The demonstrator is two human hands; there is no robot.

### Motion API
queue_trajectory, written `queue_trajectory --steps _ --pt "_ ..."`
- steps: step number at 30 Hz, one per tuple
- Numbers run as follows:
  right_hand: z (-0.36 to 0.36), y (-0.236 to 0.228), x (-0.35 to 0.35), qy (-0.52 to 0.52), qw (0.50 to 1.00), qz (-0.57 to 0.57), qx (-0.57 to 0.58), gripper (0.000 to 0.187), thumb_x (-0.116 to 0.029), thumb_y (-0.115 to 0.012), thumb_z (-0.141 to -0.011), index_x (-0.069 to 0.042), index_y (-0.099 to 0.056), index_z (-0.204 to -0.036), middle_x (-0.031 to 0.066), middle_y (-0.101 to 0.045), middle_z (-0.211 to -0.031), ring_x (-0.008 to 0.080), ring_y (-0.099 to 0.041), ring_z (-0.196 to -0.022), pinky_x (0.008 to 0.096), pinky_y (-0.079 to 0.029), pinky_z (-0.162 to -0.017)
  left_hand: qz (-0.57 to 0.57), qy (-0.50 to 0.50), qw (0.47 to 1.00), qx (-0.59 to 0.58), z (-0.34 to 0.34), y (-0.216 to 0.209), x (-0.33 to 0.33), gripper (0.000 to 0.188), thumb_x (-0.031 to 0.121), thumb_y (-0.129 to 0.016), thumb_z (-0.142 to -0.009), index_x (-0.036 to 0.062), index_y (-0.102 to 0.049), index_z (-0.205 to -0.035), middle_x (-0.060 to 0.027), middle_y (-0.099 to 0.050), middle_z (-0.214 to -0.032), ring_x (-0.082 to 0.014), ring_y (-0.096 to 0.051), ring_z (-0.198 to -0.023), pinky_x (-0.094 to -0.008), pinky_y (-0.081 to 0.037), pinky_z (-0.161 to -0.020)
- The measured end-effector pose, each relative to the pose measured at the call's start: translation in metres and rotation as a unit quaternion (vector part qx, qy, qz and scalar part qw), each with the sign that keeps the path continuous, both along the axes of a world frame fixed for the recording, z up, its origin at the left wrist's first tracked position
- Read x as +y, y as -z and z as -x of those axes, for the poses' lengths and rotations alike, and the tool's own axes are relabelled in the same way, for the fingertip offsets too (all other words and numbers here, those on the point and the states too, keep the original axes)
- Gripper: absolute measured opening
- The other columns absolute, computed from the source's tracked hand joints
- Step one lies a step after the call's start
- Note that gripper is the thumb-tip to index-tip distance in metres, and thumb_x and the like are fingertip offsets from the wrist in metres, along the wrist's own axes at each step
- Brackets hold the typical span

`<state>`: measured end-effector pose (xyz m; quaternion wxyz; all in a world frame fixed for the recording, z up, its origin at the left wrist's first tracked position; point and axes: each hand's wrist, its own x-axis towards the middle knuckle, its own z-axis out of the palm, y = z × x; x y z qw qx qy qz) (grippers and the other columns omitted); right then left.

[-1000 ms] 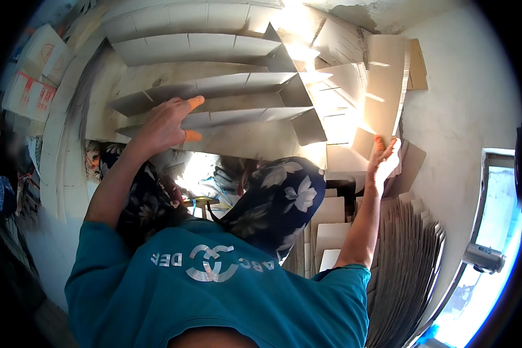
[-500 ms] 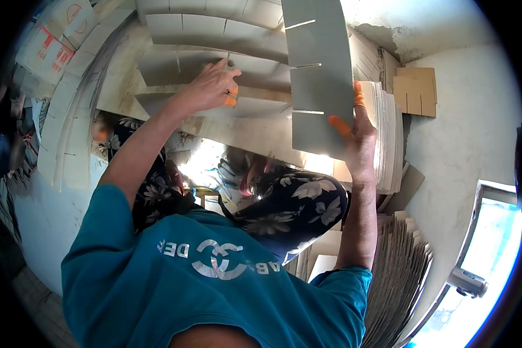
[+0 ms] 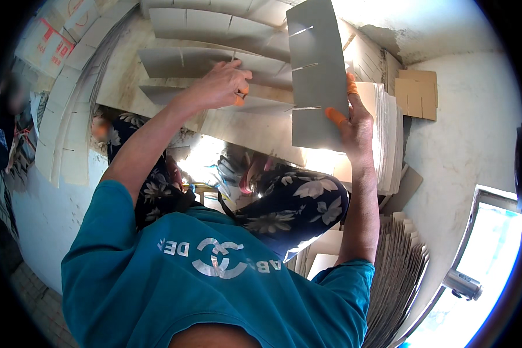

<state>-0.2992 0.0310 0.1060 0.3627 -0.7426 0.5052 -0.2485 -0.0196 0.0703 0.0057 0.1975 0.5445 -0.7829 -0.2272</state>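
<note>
My right hand (image 3: 356,124) grips the lower right edge of a grey slotted cardboard divider strip (image 3: 316,75), held upright. Orange covers show on its thumb and index finger. The strip's slots open on its left side, and its left edge is against the ends of the standing strips. Over on the left, my left hand (image 3: 226,84) is closed at a standing cardboard strip (image 3: 197,61), with some fingers reaching over its upper edge. Orange covers mark two of its fingertips, close together. Nearer me stands another strip (image 3: 168,94), partly behind that hand.
More slotted strips (image 3: 203,23) stand in rows farther back on the wooden board (image 3: 238,124). To the right are a cardboard stack (image 3: 383,133) and brown slotted pieces (image 3: 416,95) by the wall. Long strips (image 3: 69,133) and a printed carton (image 3: 43,46) lie left. Below right is a pile of cardboard (image 3: 397,278).
The strip in my right hand has shifted slightly left and tilted. My left hand has moved a little to the right along the standing strips.
</note>
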Motion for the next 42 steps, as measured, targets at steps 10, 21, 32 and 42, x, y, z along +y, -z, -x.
queue_trajectory --steps 10,21,32,42 --pt "-0.009 0.017 -0.023 0.084 0.937 -0.191 -0.281 0.062 0.004 -0.059 -0.085 -0.006 -0.035 -0.141 0.0128 -0.055 -0.128 0.0187 -0.058 -0.109 0.0342 -0.051 -0.088 -0.024 0.017 0.999 -0.025 0.004 -0.009 -0.007 0.011 0.010 -0.066 -0.074 0.0001 -0.064 -0.074 -0.0112 -0.055 -0.124 -0.0384 -0.033 -0.132 -0.0501 -0.024 -0.108" --pt "-0.005 0.028 -0.015 -0.009 0.975 -0.159 -0.154 0.053 -0.023 -0.042 -0.099 -0.007 -0.024 -0.146 0.0102 -0.041 -0.138 0.0186 -0.045 -0.119 0.0385 -0.040 -0.099 0.002 -0.154 0.988 0.033 -0.011 -0.029 -0.063 0.027 0.021 -0.071 -0.077 -0.0001 -0.062 -0.091 -0.0110 -0.063 -0.098 -0.0264 -0.056 -0.101 -0.0404 -0.047 -0.076" --pt "-0.015 0.025 -0.023 -0.046 0.996 -0.071 0.000 0.067 -0.008 -0.057 -0.087 -0.007 -0.024 -0.146 0.0138 -0.057 -0.119 0.0177 -0.057 -0.106 0.0327 -0.045 -0.090 0.112 -0.181 0.973 -0.091 -0.044 0.018 -0.144 0.022 -0.005 -0.056 -0.075 0.0033 -0.059 -0.096 -0.0154 -0.062 -0.097 -0.0348 -0.058 -0.097 -0.0446 -0.046 -0.082" --pt "-0.028 0.024 -0.031 -0.224 0.966 0.014 0.126 0.064 0.000 -0.055 -0.089 -0.004 -0.024 -0.145 0.0097 -0.058 -0.113 0.0158 -0.057 -0.096 0.0250 -0.047 -0.084 0.061 -0.147 0.986 -0.045 -0.048 0.004 -0.123 0.016 -0.002 -0.060 -0.074 0.0025 -0.057 -0.089 -0.0149 -0.060 -0.090 -0.0340 -0.058 -0.090 -0.0415 -0.047 -0.077"
